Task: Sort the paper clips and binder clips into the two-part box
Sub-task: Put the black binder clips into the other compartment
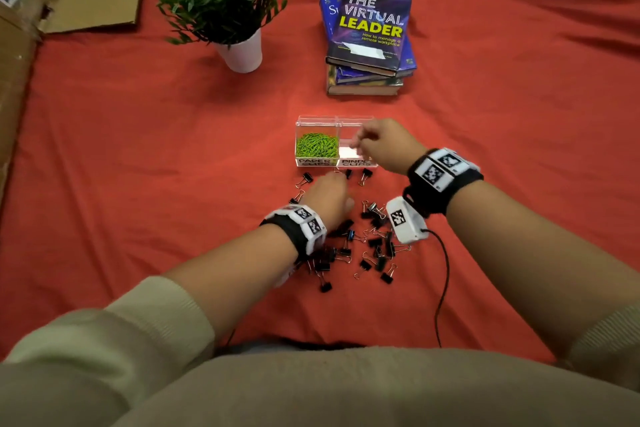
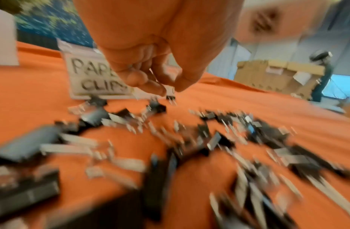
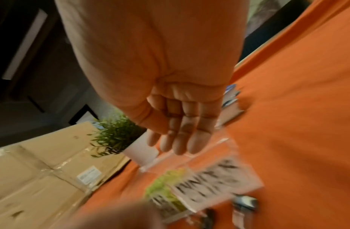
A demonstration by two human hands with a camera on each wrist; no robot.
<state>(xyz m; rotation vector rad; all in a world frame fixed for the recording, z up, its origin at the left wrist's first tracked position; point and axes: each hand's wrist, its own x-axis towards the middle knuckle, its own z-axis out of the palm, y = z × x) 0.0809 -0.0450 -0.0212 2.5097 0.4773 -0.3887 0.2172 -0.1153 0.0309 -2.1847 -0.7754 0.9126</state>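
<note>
Binder clips (image 1: 360,239) lay scattered on the cloth just before the box (image 1: 334,142), its right part seemingly bare; my right hand (image 1: 384,146) hovered there, fingers relaxed and empty, while my left hand (image 1: 325,198) pinched one clip, best lifted clear before release.

Both forearms reach forward, bare below pushed-up beige sleeves (image 1: 114,319), each wrist strapped with a black band; the left hand (image 1: 325,199) hangs low, palm down, fingers (image 2: 150,86) curled with the tips bunched against the thumb, perhaps pinching something small, though blur hides it; the right hand (image 1: 377,144) is held higher and further forward, its fingers (image 3: 182,136) straight, together, pointing down, holding nothing.
</note>
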